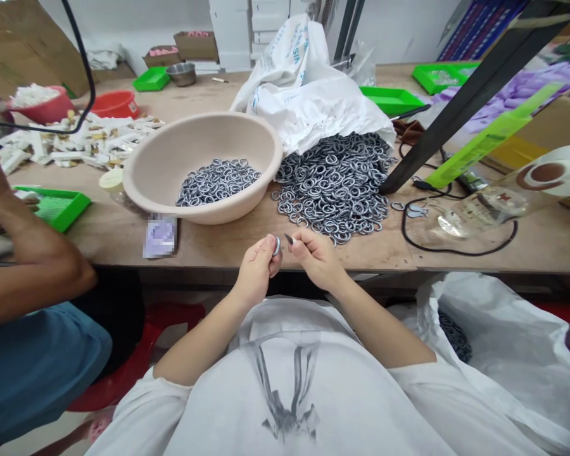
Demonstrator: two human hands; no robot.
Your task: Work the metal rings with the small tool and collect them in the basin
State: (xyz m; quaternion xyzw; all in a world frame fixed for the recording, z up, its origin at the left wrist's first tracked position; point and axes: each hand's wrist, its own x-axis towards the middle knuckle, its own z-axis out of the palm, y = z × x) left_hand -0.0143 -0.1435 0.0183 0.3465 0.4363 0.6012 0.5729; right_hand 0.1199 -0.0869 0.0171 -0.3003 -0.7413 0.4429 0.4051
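My left hand (255, 269) pinches one grey ring (277, 246) between thumb and fingers, just in front of the table edge. Close beside it, my right hand (319, 258) is closed around a small dark blade (289, 239), whose tip points at the ring; its handle is hidden in my fingers. Beyond my hands a heap of grey rings (335, 183) spills from a white sack (308, 95) onto the table. To the left of the heap stands a beige basin (156, 164) with many similar rings (218, 182) at its bottom.
A dark metal post (456, 107) slants up right of the heap. Near it lie a clear bottle (489, 206) and a black cable (456, 252). An open white sack (517, 354) stands low at my right. A co-worker's arm (28, 253) rests at the left by a green tray (69, 209).
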